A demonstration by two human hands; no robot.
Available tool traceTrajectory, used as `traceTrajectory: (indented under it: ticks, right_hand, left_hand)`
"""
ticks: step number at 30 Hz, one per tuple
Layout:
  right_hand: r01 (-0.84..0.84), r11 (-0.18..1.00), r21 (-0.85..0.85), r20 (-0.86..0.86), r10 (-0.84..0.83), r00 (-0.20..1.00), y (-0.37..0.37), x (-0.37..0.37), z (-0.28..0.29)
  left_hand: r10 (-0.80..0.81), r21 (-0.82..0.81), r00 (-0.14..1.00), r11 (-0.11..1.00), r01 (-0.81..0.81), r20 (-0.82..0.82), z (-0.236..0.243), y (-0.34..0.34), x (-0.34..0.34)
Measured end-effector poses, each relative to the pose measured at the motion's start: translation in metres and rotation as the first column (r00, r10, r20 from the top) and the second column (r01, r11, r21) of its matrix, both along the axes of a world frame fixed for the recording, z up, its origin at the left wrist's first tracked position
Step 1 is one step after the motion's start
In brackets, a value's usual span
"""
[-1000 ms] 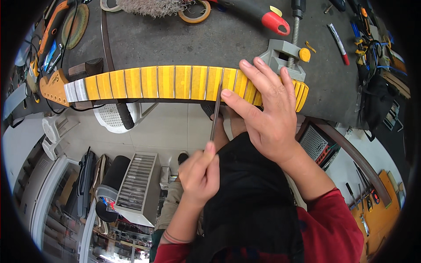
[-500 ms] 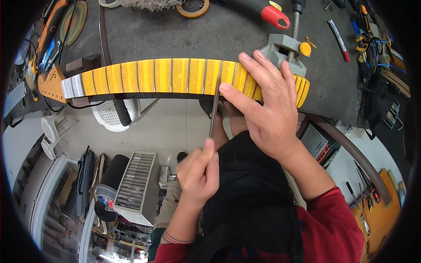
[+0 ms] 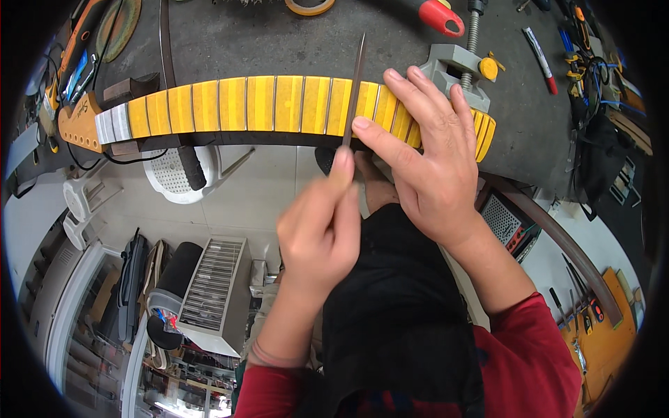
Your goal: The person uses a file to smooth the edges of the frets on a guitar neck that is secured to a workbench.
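A guitar neck (image 3: 260,104) lies across the bench edge with its headstock to the left. Yellow tape covers the fretboard between the metal frets. Closed round the lower end of a thin metal file (image 3: 359,73), my left hand (image 3: 319,230) is slightly blurred in front of the neck. The file crosses the fretboard along a fret, its tip pointing beyond the far edge. My right hand (image 3: 439,167) rests on the neck's right part, fingers stretched and spread, the thumb tip close beside the file.
A grey clamp (image 3: 456,73) stands behind the neck's right end. On the dark bench (image 3: 230,49) lie a red plastic piece (image 3: 440,18), a marker (image 3: 539,61) and a tape roll (image 3: 310,8). A white stool (image 3: 174,174) stands below the bench edge.
My left hand has pushed the file away from me, so its tip now extends past the neck's far edge. My right hand stays spread on the neck; the view has shifted slightly.
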State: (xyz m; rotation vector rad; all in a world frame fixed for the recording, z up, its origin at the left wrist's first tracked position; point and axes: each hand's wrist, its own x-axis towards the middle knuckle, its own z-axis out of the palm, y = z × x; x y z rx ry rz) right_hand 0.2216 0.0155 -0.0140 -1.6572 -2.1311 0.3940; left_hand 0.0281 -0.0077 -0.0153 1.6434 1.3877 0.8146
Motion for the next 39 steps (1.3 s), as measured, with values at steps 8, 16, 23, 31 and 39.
traceTrajectory:
  ticks: [8, 16, 23, 31, 39]
  right_hand:
    - [-0.030, 1.000, 0.008, -0.004, 0.030, 1.000, -0.003, 0.006, -0.003]
    - [-0.028, 0.999, 0.020, 0.011, 0.028, 1.000, -0.002, 0.006, -0.002]
    - [-0.027, 1.000, 0.003, 0.021, 0.027, 0.999, -0.003, 0.005, -0.002]
    - [-0.034, 0.999, 0.040, 0.041, 0.032, 0.999, -0.004, 0.009, -0.005]
    - [-0.027, 1.000, 0.011, 0.021, 0.027, 0.999, -0.002, 0.005, -0.002]
  left_hand:
    - [0.043, -0.058, 0.967, 0.998, -0.029, 0.251, -0.021, -0.072, -0.033]
    - [0.108, -0.140, 0.942, 0.988, -0.066, 0.318, -0.019, -0.004, 0.000]
    - [0.007, -0.034, 1.000, 0.999, -0.006, 0.028, -0.003, -0.033, -0.010]
    - [-0.020, 0.024, 1.000, 1.000, 0.020, -0.017, -0.008, -0.055, -0.021]
    - [0.008, 0.001, 0.996, 1.000, -0.008, 0.086, -0.008, 0.010, 0.007]
